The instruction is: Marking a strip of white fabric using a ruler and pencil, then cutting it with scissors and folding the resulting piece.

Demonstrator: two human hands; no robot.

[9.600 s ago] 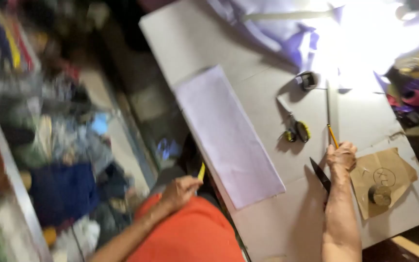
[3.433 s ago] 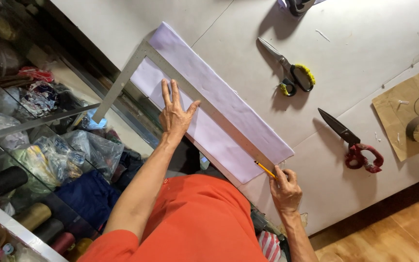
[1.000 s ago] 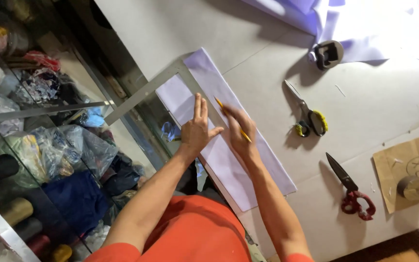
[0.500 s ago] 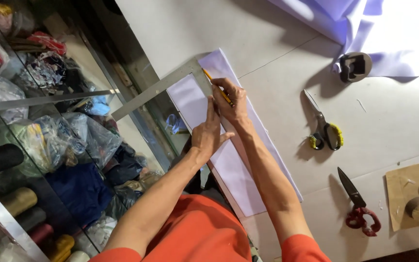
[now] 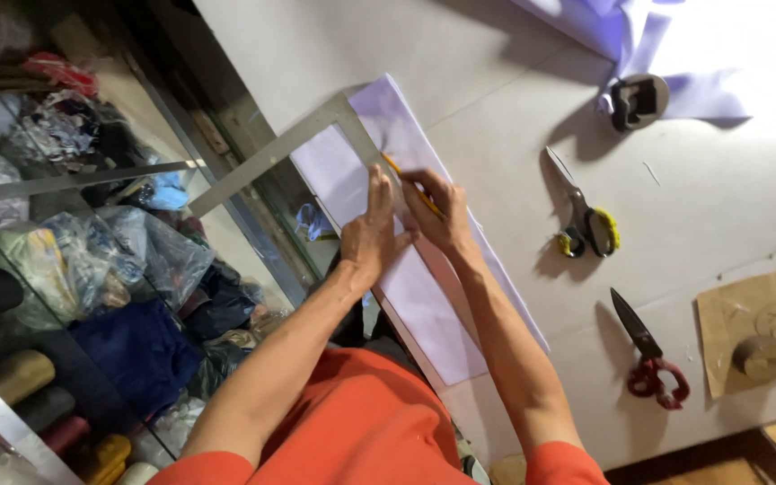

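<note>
Pale lilac fabric strip (image 5: 424, 296) lies flat at the near edge of the white table (image 5: 496, 90), long axis running roughly 11 o'clock to 5 o'clock, far end by the table's corner.

Metal L-square (image 5: 316, 144): one leg lies along the strip, the other juts out past the table edge toward 8 o'clock, over the shelves of bagged cloth (image 5: 92, 260).

Left hand (image 5: 372, 235): palm down, fingers spread flat and pointing to 12 o'clock. It pins the square's leg and the strip; nothing is gripped, only pressed.

Right hand (image 5: 437, 214): fingers pinched around a yellow pencil (image 5: 406, 180), tip aimed to 11 o'clock and resting at or very near the square's edge. Actual contact of tip with fabric cannot be resolved.

Key relation: both hands sit on the far third of the strip, touching side by side, right hand at 2 o'clock of the left. The pencil tip lies just beyond the left fingertips. Most of the strip's length extends back toward 5 o'clock, beneath the right forearm.

Well apart at 3 o'clock: yellow-handled scissors (image 5: 586, 220); red-handled scissors (image 5: 648, 359) nearer 4 o'clock. Neither is touched.
</note>
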